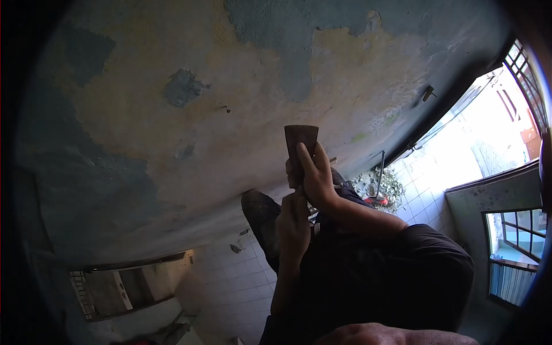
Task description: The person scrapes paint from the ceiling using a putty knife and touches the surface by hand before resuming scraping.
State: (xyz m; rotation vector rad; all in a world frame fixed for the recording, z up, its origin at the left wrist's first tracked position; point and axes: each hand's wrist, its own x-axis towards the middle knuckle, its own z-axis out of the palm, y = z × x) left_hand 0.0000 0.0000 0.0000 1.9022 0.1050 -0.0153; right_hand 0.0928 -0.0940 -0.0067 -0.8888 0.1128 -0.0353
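Note:
A dark, flat, scraper-like blade (300, 135) with a wide straight end points up in front of the peeling wall. My right hand (320, 179) is closed round it, with two fingers lying along its face. Just below, my left hand (293, 221) is closed in a pinch at the tool's lower end. Its fingers almost touch my right hand, and they hide the part that they hold.
The wall (247, 86) has patches of blue-green paint and a small hook (226, 109). Debris and a long-handled red tool (376, 200) lie on the tiled floor (422, 198) at right. A doorway opens beyond; a barred window (520, 233) is at far right.

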